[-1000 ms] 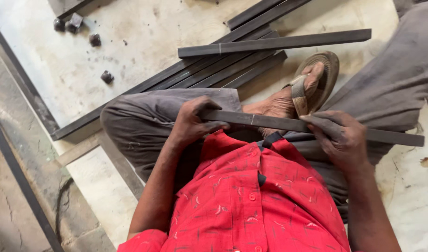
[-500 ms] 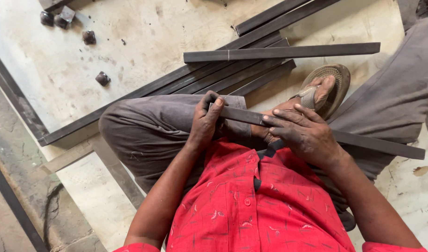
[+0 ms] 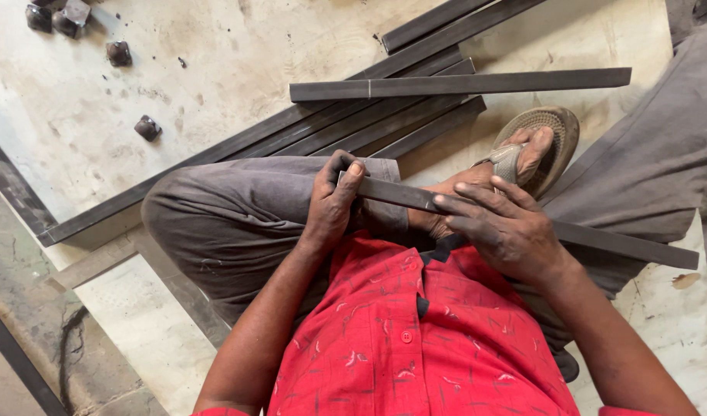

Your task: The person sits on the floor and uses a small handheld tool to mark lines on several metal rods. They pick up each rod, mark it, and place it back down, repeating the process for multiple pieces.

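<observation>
**Steel bar steadied across the lap**

A seated person in a red shirt (image 3: 415,347) holds a flat steel bar (image 3: 600,240) across grey-trousered knees, above more bars (image 3: 384,127) on the concrete floor (image 3: 214,77). The left hand (image 3: 332,206) has its fingers closed round the bar's end; the right hand (image 3: 507,231) presses open fingers along it. A firm, level hold seems wise.

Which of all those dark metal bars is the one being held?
The bar lying across the lap: the left hand grips its end and the right hand rests on its middle. The other bars lie on the floor, untouched.
</observation>
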